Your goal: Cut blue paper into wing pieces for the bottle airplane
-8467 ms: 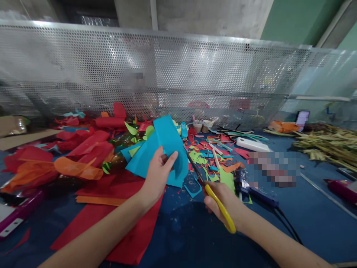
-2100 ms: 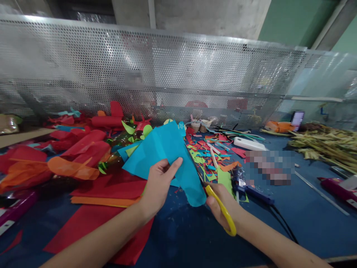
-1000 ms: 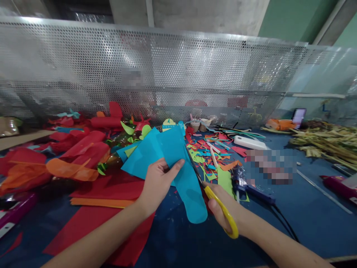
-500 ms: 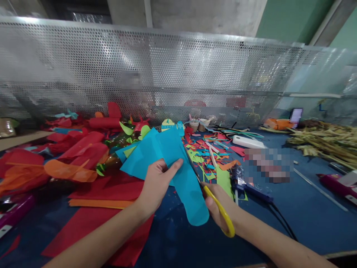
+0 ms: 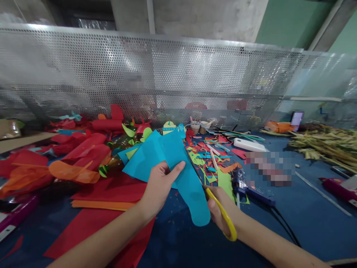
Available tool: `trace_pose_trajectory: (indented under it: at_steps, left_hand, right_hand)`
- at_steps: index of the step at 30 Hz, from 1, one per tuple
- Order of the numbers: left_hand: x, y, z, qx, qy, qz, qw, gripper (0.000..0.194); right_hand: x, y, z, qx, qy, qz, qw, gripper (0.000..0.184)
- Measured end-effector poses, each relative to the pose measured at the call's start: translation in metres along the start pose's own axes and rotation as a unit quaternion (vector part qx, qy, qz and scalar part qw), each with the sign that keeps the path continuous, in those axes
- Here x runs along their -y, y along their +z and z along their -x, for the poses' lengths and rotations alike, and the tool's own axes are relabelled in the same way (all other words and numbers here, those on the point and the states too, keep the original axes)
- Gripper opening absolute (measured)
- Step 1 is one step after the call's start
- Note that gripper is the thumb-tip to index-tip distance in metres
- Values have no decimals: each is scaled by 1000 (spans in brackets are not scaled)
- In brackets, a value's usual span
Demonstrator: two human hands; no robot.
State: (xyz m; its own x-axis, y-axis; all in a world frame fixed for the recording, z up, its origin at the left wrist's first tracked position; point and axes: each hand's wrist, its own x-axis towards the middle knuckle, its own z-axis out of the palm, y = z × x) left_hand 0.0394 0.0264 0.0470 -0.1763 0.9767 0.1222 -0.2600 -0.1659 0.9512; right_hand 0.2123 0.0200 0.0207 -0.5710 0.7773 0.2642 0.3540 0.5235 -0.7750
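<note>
My left hand point(image 5: 160, 186) pinches a sheet of blue paper point(image 5: 192, 199), thumb on top and fingers underneath. The sheet is folded or doubled, with a wide flap to the left and a rounded strip hanging toward me. Yellow-handled scissors point(image 5: 223, 212) are gripped in my right hand point(image 5: 219, 203), their blades lying along the right edge of the blue paper. How far the blades are apart I cannot tell. Beneath and left of my left hand lie red sheets point(image 5: 108, 227) and an orange strip point(image 5: 103, 204).
Coloured scraps point(image 5: 206, 156) cover the table point(image 5: 178, 245) beyond the scissors. A blue glue gun point(image 5: 256, 193) with a black cord lies to the right. Red and orange paper shapes point(image 5: 72, 171) crowd the left, dried stalks point(image 5: 329, 141) the far right. A perforated metal screen point(image 5: 167, 70) stands behind.
The whole view has shifted slightly, so things appear a little lower and to the right. Both hands keep their hold, with the scissors still at the blue paper's edge.
</note>
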Motion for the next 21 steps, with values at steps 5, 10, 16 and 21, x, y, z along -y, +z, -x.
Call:
trace_pose_trajectory:
  at_steps: [5,10,16,21]
  left_hand:
    - [-5,1,1,11,21,28,999,27]
    - [-12,-2,-2,-17,27,17,999,27]
    - [-9,-3,-3,-41,54,-48,997,30]
    - [-7,-5,-2,-40,84,-103,990,27]
  right_hand:
    - [-5,1,-1,7,-12,-6,1000,70]
    - [-5,1,-1,27,-29,7,999,68]
    - [0,1,0,36,-66,4,997,67]
    - [2,0,-1,41,-82,-10,996,65]
